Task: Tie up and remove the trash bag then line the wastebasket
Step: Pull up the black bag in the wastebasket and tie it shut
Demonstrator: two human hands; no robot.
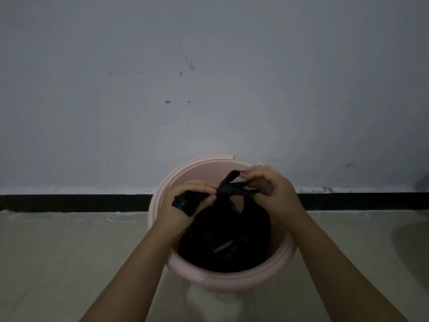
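Observation:
A pink round wastebasket [232, 281] stands on the floor against the wall. Inside it sits a full black trash bag [222, 240], its top gathered into two flaps crossed over the middle. My left hand [178, 205] is closed on the left flap, which sticks out past the thumb. My right hand [269, 187] pinches the right flap, whose tip points up and away near the far rim. Both hands hover just above the basket's opening. The bag's lower part is hidden by the basket wall.
A grey scuffed wall [209, 89] rises right behind the basket, with a black skirting strip [69, 202] along its foot. Pale tiled floor [69, 263] stretches to the left and right of the basket. A dark shadow lies at the far right.

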